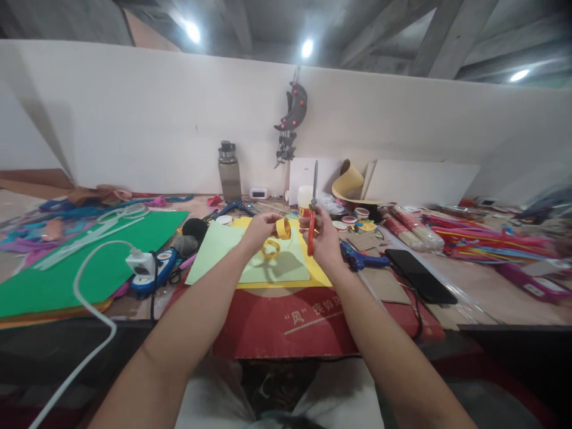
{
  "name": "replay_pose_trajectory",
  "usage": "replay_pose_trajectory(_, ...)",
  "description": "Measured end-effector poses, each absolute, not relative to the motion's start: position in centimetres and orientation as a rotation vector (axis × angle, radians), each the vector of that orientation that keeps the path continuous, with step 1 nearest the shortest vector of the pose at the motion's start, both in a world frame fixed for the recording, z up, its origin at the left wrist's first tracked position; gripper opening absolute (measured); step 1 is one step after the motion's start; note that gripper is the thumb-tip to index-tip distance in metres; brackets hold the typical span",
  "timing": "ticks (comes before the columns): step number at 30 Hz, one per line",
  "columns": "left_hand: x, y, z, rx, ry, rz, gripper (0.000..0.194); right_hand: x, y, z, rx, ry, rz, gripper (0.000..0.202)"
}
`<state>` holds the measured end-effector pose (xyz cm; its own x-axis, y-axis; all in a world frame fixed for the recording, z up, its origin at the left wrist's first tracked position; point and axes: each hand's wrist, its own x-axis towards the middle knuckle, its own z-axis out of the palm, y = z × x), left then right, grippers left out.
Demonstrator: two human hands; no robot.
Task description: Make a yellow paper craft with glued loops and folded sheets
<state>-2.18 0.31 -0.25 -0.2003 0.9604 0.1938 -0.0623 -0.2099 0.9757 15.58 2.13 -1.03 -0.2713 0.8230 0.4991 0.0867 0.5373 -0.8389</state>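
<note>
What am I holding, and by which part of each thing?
Your right hand holds red-handled scissors by the handles; your left pinches a curled yellow paper strip at its edge.

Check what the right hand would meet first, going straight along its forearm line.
Likely the white cylindrical jar, beyond the right hand and its red-handled metal scissors; height is unclear, so it might pass above.

Craft workshop | worktable (491,298), pipe cleaners (487,235), glue gun (357,257), coloured paper (96,262)
</note>
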Motion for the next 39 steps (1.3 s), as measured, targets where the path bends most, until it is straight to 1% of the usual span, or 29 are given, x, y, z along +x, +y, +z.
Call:
replay_pose_trajectory(4,-1.6,-0.3,0.0,1.243,1.158,1.512,0.039,15.6,2.2,-0.9,-0.733,-1.519,0.941,0.065)
replay_pose_trajectory(8,-1.0,-0.6,0.2,1.296,1.157,1.469,0.039,15.4,2.4,-1.1,-0.767,-1.516,1.027,0.064)
replay_pose_trajectory(13,-0.8,-0.4,-0.2,1.300,1.143,1.453,0.038,14.5,2.3,-1.6,-0.750,-1.518,1.101,0.053)
replay_pose_trajectory(18,-0.9,-0.4,-0.2,1.298,1.127,1.372,0.036,14.3,2.0,-1.6,-0.763,-1.447,1.131,0.058)
replay_pose_trajectory(24,-0.9,-1.0,0.8,1.289,1.169,1.339,0.029,14.2,1.8,-1.7,-0.750,-1.505,1.114,0.054)
replay_pose_trajectory(29,-1.0,-0.6,0.3,1.346,1.237,1.280,0.031,14.1,1.8,-1.6,-0.770,-1.428,1.201,0.054)
replay_pose_trajectory(32,-0.9,-0.4,-0.3,1.393,1.238,1.291,0.031,14.2,2.0,-1.5,-0.792,-1.331,1.301,0.057)
replay_pose_trajectory(35,-0.9,-0.4,-0.3,1.397,1.198,1.316,0.028,14.4,2.3,-1.5,-0.769,-1.286,1.378,0.060)
replay_pose_trajectory(39,-1.9,-0.2,0.5,1.268,1.156,1.496,0.025,14.8,2.7,-1.0,-0.704,-1.152,1.312,0.053)
